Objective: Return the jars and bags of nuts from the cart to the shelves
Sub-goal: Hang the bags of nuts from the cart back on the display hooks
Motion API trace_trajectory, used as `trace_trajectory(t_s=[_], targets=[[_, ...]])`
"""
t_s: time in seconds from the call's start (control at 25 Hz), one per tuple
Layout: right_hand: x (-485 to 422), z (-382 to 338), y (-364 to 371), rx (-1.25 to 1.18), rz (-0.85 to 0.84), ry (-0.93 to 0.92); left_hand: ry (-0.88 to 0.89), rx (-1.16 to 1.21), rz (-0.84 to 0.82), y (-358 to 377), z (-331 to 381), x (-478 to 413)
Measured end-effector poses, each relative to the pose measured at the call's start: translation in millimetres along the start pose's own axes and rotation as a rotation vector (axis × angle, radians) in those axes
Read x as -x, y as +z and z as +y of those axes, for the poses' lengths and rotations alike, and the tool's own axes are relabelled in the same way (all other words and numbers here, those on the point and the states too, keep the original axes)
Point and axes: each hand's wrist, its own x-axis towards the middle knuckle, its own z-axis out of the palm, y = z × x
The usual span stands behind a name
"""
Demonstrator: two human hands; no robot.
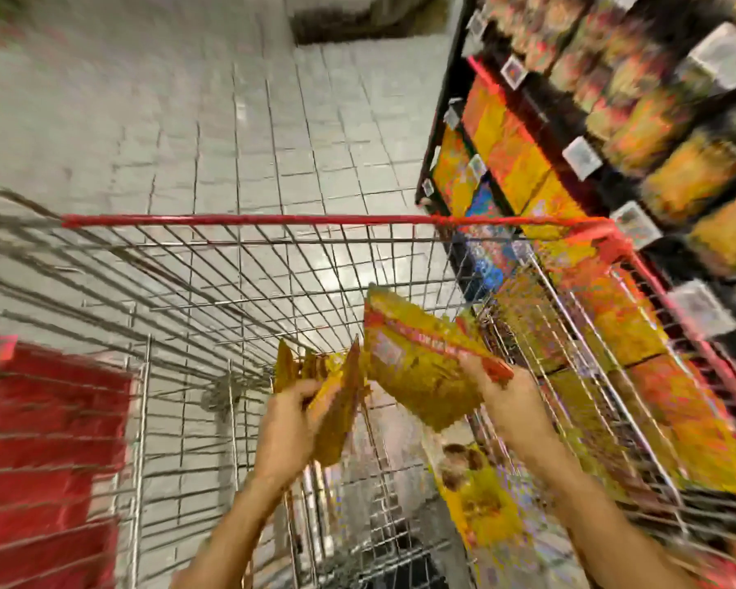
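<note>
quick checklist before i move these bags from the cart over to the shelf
1. Left hand grips the yellow bags: ok.
2. Right hand pinches the red-striped bag by one edge, so the hold may be weak: cannot tell.
3. Held bags lifted above the cart rim: cannot tell.
4. Shelves close on the right: ok.
5. Free slot on them: cannot tell, too blurred.
6. Cart emptied: not ok, a leftover bag lies inside.

No legible text on the blurred bags point(417, 367), shelf tags point(582, 157) or cart point(273, 220)
</note>
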Motion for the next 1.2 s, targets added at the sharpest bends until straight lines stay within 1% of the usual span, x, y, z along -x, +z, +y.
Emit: trace_trajectory(t_s=[0.04, 0.12, 0.2, 0.24, 0.32, 0.36, 0.44, 0.52, 0.64, 0.76, 0.84, 0.88, 0.92, 1.04, 1.08, 1.2], targets=[[20.5, -19.9, -14.2, -0.07, 0.081, -0.056, 0.134, 0.007, -0.023, -16.2, 24.5, 3.3], [50.8, -51.2, -40.4, -0.197, 0.243, -0.157, 0.311, 0.043, -0.02, -44.7, 67.5, 4.6], [84.8, -76.6, -71.0, -0.299, 0.438, -0.193, 0.409, 0.17, 0.022, -68.9, 111.4, 5.8], [102.4, -84.5, -86.9, -0.31, 0.529, -0.2, 0.441, 0.258, 0.044, -78.0, 132.4, 6.1], [141.7, -97.5, -119.0, -0.255, 0.708, -0.236, 0.488, 0.413, 0.035, -86.9, 180.6, 16.0], [162.4, -101.5, -136.8, -0.228, 0.777, -0.256, 0.507, 0.486, 0.003, -86.4, 206.6, 24.9], [202.4, -108.4, -168.0, -0.165, 0.851, -0.266, 0.54, 0.589, -0.07, -78.5, 249.1, 43.0], [251.8, -106.9, -202.8, -0.078, 0.938, -0.282, 0.572, 0.633, -0.168, -61.8, 287.7, 70.8], [325.8, -97.9, -248.3, 0.036, 1.028, -0.344, 0.581, 0.601, -0.33, -29.5, 331.9, 119.5], [403.5, -77.3, -284.7, 0.001, 1.121, -0.353, 0.617, 0.631, -0.518, 19.9, 363.3, 183.5], [452.4, -64.5, -304.1, -0.055, 1.181, -0.345, 0.629, 0.686, -0.529, 55.0, 381.5, 231.5], [479.1, -57.3, -314.6, -0.08, 1.212, -0.346, 0.648, 0.69, -0.496, 74.0, 390.8, 256.8], [505.1, -48.7, -325.1, -0.095, 1.251, -0.336, 0.674, 0.697, -0.473, 91.9, 400.2, 283.5], [570.8, -29.0, -352.8, -0.124, 1.381, -0.337, 0.775, 0.716, -0.471, 137.3, 428.9, 352.8], [585.0, -24.8, -359.7, -0.139, 1.408, -0.346, 0.805, 0.721, -0.494, 149.1, 439.0, 369.5], [617.0, -14.1, -377.8, -0.206, 1.418, -0.344, 0.81, 0.779, -0.656, 182.1, 477.2, 413.5]])
